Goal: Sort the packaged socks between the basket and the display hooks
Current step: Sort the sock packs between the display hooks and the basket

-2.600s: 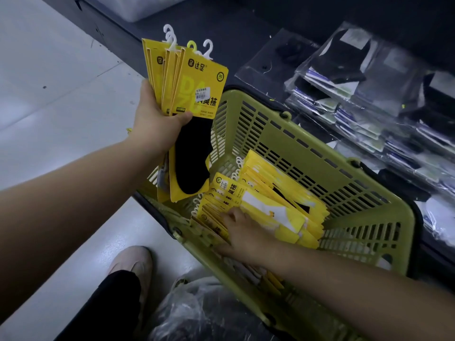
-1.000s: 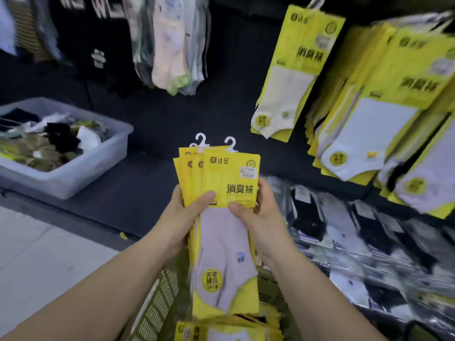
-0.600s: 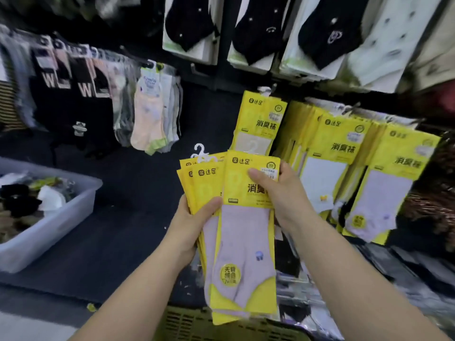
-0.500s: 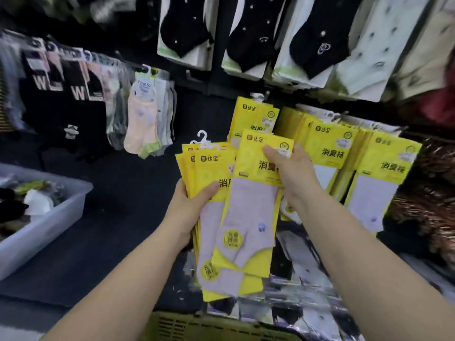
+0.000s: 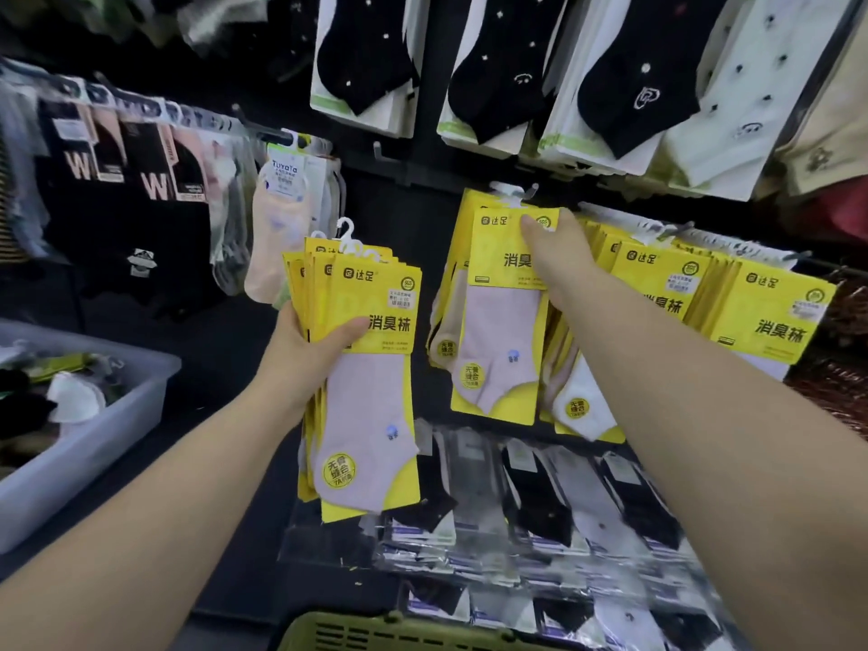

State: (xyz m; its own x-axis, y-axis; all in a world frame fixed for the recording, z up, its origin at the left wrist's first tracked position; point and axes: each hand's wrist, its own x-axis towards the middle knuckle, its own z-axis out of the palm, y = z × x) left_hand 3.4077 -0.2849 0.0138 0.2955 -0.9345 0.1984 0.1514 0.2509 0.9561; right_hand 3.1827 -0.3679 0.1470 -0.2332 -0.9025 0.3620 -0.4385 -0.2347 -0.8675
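1. The right hand pinches one pack by its top, at the hook mid-frame.
2. The left hand grips a stack of packs, center left.
3. This pack looks nearly hung. The stack is left to do. The basket sits at the bottom edge.
4. Before, the pack was beside the stack. Now it is apart.

**Both arms up, each grip on packs**

The left grip clasps the stack of sock packs at its left edge, thumb pressed across the front and fingers hidden behind. Up and right of that stack, the right grip pinches a single pack near its top, fingers seemingly curled behind. Both bare forearms reach forward.
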